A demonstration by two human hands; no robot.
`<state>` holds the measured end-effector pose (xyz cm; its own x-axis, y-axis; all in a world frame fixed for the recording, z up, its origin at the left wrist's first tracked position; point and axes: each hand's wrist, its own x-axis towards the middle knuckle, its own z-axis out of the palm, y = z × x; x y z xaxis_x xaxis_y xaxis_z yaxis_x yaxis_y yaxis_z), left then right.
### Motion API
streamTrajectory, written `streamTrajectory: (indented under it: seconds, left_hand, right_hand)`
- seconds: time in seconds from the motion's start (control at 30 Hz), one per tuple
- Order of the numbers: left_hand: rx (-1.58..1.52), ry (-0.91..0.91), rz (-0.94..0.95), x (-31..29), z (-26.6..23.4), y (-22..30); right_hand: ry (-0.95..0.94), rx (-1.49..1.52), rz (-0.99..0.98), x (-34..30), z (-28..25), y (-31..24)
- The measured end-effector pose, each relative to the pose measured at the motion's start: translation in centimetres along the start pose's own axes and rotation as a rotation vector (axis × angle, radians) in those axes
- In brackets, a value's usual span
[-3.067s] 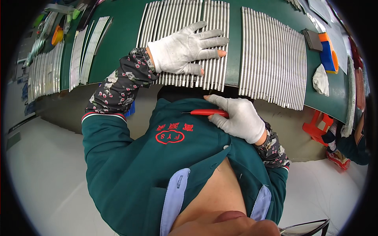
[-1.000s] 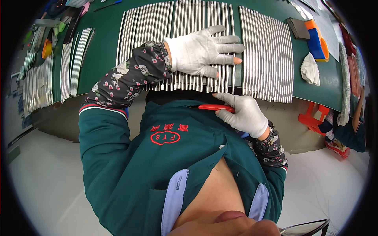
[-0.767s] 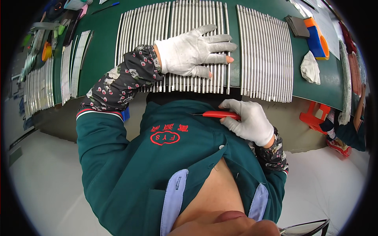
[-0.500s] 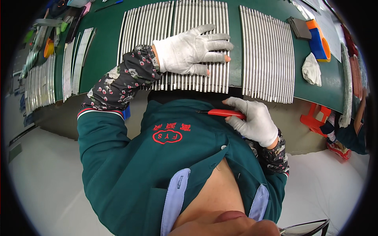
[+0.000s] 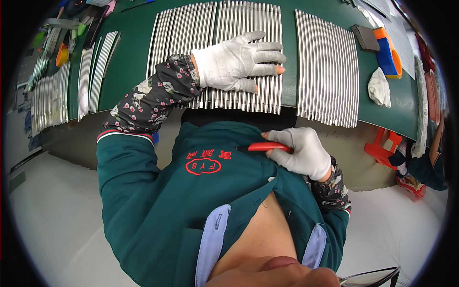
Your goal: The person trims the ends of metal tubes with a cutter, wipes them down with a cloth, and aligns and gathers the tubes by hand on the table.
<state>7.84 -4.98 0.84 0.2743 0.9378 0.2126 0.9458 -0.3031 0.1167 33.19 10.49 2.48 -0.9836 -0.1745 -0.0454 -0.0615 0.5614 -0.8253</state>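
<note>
My left hand (image 5: 239, 64), in a white glove with cut fingertips, lies flat with fingers spread on a wide batch of thin metal rods (image 5: 224, 28) laid side by side on the green table (image 5: 131, 62). My right hand (image 5: 301, 153), also gloved, grips a red pen-like tool (image 5: 267, 147) against my chest, below the table's front edge. A second batch of metal rods (image 5: 327, 67) lies to the right of the first, apart from both hands.
More rod bundles (image 5: 93, 71) lie at the left. A blue and orange tool (image 5: 388, 48), a dark block (image 5: 366, 38) and a white rag (image 5: 379, 88) sit at the right. A red plastic stool (image 5: 382, 146) stands below the table. Another person's sleeve (image 5: 423, 167) shows at far right.
My left hand has stayed on the rods, shifting slightly left. My right hand with the red tool has drawn down and right, away from the table edge toward my chest.
</note>
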Motion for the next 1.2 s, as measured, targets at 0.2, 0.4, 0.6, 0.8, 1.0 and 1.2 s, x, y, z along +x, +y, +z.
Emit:
streamTrajectory:
  seconds: [0.2, 0.4, 0.6, 0.8, 1.0, 1.2]
  left_hand:
    - [0.032, 0.047, 0.029, -0.3, 0.1, -0.3]
    - [0.021, 0.017, 0.034, -0.1, 0.3, -0.5]
    - [-0.02, 0.019, 0.027, 0.7, 0.0, -0.4]
    - [0.039, 0.079, 0.115, 5.7, -1.8, -1.2]
    - [0.051, -0.014, 0.149, 11.8, 1.9, -1.5]
    - [0.079, -0.093, 0.083, 9.6, 2.3, -0.9]
  right_hand:
    - [0.086, -0.137, 0.154, 1.3, 0.2, -1.4]
    - [0.121, -0.066, 0.031, 1.9, 0.9, -1.0]
    - [0.101, 0.007, -0.083, -0.3, 0.0, -0.3]
    - [0.165, 0.143, 0.178, -3.5, -3.5, 0.1]
    - [0.594, 0.238, 0.434, -6.5, -6.7, 1.3]
    - [0.86, 0.279, 0.594, -6.1, -8.6, 3.3]
